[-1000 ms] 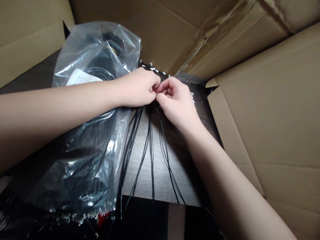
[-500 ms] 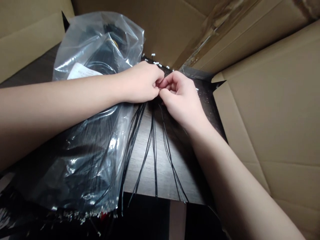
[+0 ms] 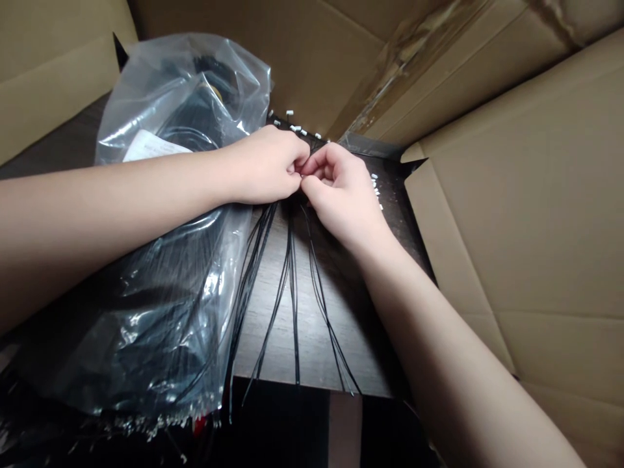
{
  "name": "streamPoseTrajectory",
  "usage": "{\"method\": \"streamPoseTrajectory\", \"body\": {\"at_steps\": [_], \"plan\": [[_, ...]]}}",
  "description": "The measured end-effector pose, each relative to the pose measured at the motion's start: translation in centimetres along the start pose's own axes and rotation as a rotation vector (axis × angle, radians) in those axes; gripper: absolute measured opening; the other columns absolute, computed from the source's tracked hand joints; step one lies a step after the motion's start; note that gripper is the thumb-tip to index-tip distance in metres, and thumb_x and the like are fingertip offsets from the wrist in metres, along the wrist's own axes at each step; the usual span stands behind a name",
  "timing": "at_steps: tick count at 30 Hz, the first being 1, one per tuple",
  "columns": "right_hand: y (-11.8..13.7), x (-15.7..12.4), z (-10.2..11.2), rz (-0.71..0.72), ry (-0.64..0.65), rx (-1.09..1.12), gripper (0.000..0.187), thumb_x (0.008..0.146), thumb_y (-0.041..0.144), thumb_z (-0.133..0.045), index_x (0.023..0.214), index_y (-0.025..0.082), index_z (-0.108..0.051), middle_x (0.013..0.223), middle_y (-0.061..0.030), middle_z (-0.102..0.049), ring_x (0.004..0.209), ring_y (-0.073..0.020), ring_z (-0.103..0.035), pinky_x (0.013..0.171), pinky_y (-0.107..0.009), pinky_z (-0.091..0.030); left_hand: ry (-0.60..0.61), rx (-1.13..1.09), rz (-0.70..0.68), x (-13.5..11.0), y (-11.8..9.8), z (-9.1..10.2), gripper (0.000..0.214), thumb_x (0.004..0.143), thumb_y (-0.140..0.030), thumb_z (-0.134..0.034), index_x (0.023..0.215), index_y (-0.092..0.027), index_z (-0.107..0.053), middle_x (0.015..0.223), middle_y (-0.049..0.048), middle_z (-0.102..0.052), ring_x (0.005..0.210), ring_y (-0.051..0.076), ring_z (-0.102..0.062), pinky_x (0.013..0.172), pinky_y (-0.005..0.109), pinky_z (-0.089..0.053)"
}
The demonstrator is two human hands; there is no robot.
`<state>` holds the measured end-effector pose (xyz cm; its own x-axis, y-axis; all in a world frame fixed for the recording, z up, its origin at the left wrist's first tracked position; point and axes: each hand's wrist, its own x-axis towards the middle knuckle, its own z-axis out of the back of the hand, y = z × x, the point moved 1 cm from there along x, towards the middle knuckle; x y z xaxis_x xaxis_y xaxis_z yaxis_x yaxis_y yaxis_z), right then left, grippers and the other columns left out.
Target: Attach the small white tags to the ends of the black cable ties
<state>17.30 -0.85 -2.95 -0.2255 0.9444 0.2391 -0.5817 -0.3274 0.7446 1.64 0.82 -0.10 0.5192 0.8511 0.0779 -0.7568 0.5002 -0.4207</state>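
My left hand (image 3: 270,164) and my right hand (image 3: 338,192) meet fingertip to fingertip over the dark tabletop (image 3: 273,312). Both are closed in a pinch, and the fingers hide whatever lies between them. Thin black wires (image 3: 294,286) run out below the hands in separate strands toward the front edge. Beyond my knuckles sit several small white connectors (image 3: 298,129), and more white connectors (image 3: 375,188) show just right of my right hand. My left forearm crosses over a clear plastic bag (image 3: 195,273) full of black wires.
The bag carries a white label (image 3: 153,146), and bare wire ends (image 3: 156,422) stick out of its lower end. Cardboard walls stand behind, at the left and at the right (image 3: 526,214). Brown tape (image 3: 400,65) runs down the back cardboard.
The whole view has shifted slightly, so everything sits a little further left. My hands keep the same pinch. More white connectors show beside my right hand.
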Motion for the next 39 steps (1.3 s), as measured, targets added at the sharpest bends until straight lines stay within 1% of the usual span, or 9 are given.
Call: {"method": "streamPoseTrajectory", "body": {"at_steps": [4, 10, 20, 25, 29, 35, 39], "plan": [[-0.1, 0.0, 0.0, 0.005, 0.003, -0.013, 0.013, 0.079, 0.011, -0.057, 0.082, 0.023, -0.053, 0.071, 0.0009, -0.051, 0.073, -0.0167, -0.054, 0.072, -0.035, -0.051, -0.007, -0.009, -0.002, 0.0, -0.1, 0.0, 0.03, 0.072, -0.019, -0.052, 0.092, -0.016, -0.074, 0.081, 0.0059, -0.071, 0.088, 0.023, -0.067, 0.082, 0.031, -0.047], [0.2, 0.0, -0.1, -0.005, -0.007, -0.021, 0.013, 0.079, 0.012, -0.057, 0.081, 0.023, -0.051, 0.069, 0.0021, -0.052, 0.065, -0.0142, -0.05, 0.065, -0.033, -0.047, -0.007, 0.019, 0.006, 0.0, -0.1, 0.0, 0.031, 0.073, -0.019, -0.051, 0.092, -0.015, -0.075, 0.081, 0.0056, -0.072, 0.085, 0.022, -0.067, 0.08, 0.03, -0.047], [1.0, -0.1, -0.3, -0.054, -0.037, -0.031, 0.015, 0.077, 0.009, -0.054, 0.077, 0.023, -0.049, 0.068, 0.0022, -0.052, 0.063, -0.0139, -0.047, 0.066, -0.033, -0.045, -0.008, 0.019, -0.01, 0.0, -0.1, 0.0, 0.03, 0.075, -0.019, -0.05, 0.092, -0.015, -0.075, 0.08, 0.006, -0.071, 0.083, 0.022, -0.066, 0.078, 0.03, -0.046], [0.8, -0.1, -0.2, -0.034, -0.03, -0.022, 0.015, 0.077, 0.01, -0.056, 0.077, 0.023, -0.05, 0.067, 0.0028, -0.052, 0.062, -0.0135, -0.047, 0.065, -0.033, -0.047, -0.011, 0.014, -0.008, 0.0, -0.1, 0.0, 0.03, 0.074, -0.019, -0.051, 0.092, -0.015, -0.075, 0.08, 0.0057, -0.071, 0.084, 0.022, -0.066, 0.08, 0.031, -0.046], [0.4, 0.0, -0.1, -0.017, -0.016, -0.011, 0.014, 0.077, 0.011, -0.057, 0.079, 0.023, -0.051, 0.069, 0.0025, -0.052, 0.065, -0.0142, -0.05, 0.068, -0.034, -0.05, -0.005, 0.027, -0.002, 0.0, -0.1, 0.0, 0.03, 0.074, -0.019, -0.051, 0.092, -0.016, -0.075, 0.081, 0.006, -0.071, 0.085, 0.023, -0.067, 0.08, 0.031, -0.047], [0.2, 0.0, 0.0, -0.017, -0.005, -0.006, 0.014, 0.077, 0.01, -0.057, 0.082, 0.023, -0.053, 0.072, 0.0013, -0.052, 0.078, -0.0172, -0.056, 0.078, -0.038, -0.054, 0.0, 0.042, 0.007, 0.0, -0.1, 0.1, 0.029, 0.074, -0.02, -0.051, 0.092, -0.017, -0.074, 0.077, 0.0053, -0.07, 0.084, 0.023, -0.067, 0.079, 0.031, -0.048], [0.2, 0.0, 0.0, -0.019, -0.009, -0.011, 0.012, 0.079, 0.012, -0.057, 0.081, 0.023, -0.052, 0.072, 0.0019, -0.052, 0.075, -0.0161, -0.056, 0.078, -0.038, -0.055, 0.004, 0.043, 0.012, 0.0, -0.1, 0.1, 0.029, 0.074, -0.021, -0.051, 0.092, -0.018, -0.074, 0.079, 0.0057, -0.07, 0.086, 0.023, -0.067, 0.081, 0.031, -0.048]]}}
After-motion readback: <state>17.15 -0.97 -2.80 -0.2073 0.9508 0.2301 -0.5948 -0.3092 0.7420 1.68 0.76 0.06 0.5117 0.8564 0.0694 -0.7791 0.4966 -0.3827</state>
